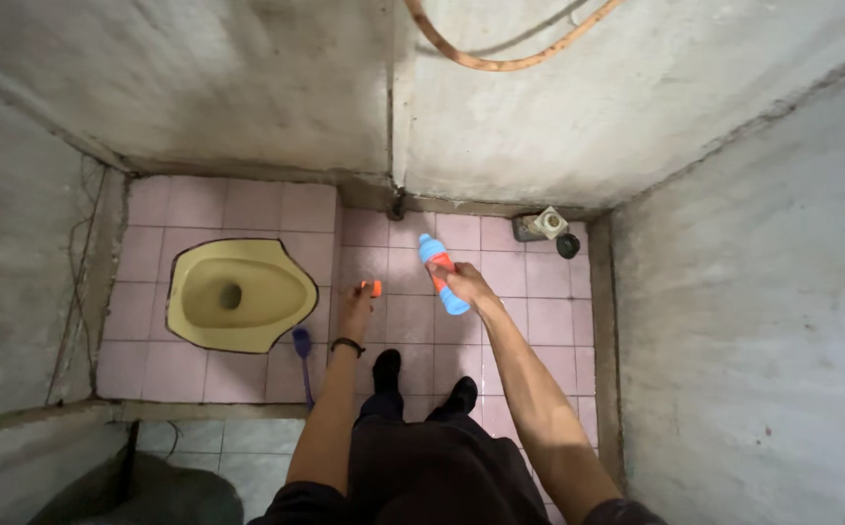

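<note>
Above the pink tiled floor (520, 321), a blue plastic bottle (442, 274) with an orange label is being held in the right hand (463, 284), whose fingers are wrapping around its middle; the bottle is tilting with one end pointing up toward the far wall. The left hand (356, 303) is hovering just beside it, pinching a small orange cap (372, 288) between its fingertips, a black band sitting on that wrist. The bottle and cap are lying apart, each in its own hand, with a short gap of floor showing between them.

As a judgement, the open, tilted bottle is risking a spill onto the tiles or the black shoes (422, 374) below if the wrist is rolling further, and the loosely pinched cap may be slipping and dropping toward the yellow squat toilet (238, 294) nearby. A blue-handled brush (303, 360) is lying beside the toilet, and a floor drain fitting (547, 226) is sitting near the right wall, with an orange hose (500, 60) hanging overhead.
</note>
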